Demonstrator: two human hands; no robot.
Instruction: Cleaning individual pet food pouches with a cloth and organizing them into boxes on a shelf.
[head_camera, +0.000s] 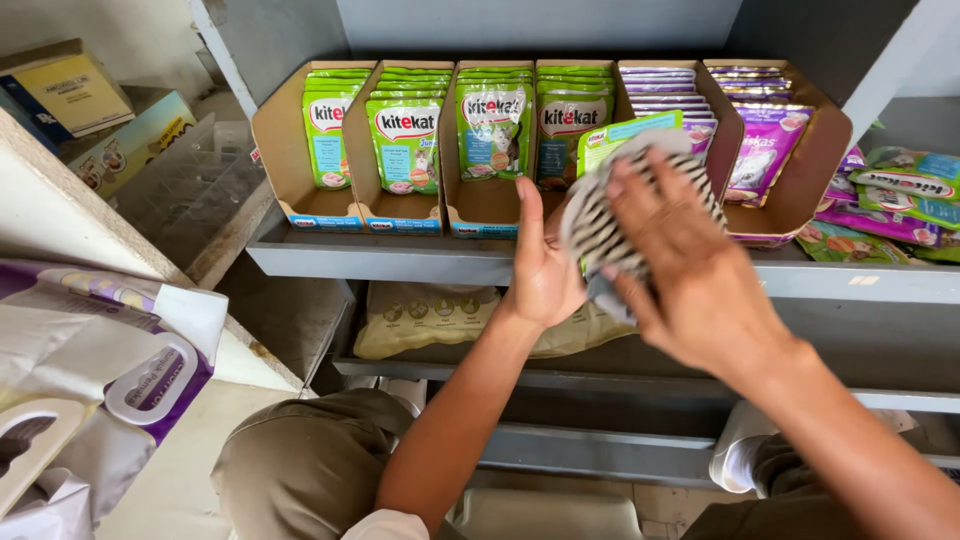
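Two hands are raised before a grey metal shelf (400, 262). A green pouch (628, 134) is held upright in the left hand (545, 265), fingers closed round its lower edge. A striped cloth (598, 228) is pressed flat against that pouch by the right hand (690, 262), fingers spread. Just beyond the hands, cardboard display trays (300, 205) of green pouches (405, 140) are ranged to the left, and purple pouches (765, 145) to the right. Loose pouches (900, 205) are piled farther right.
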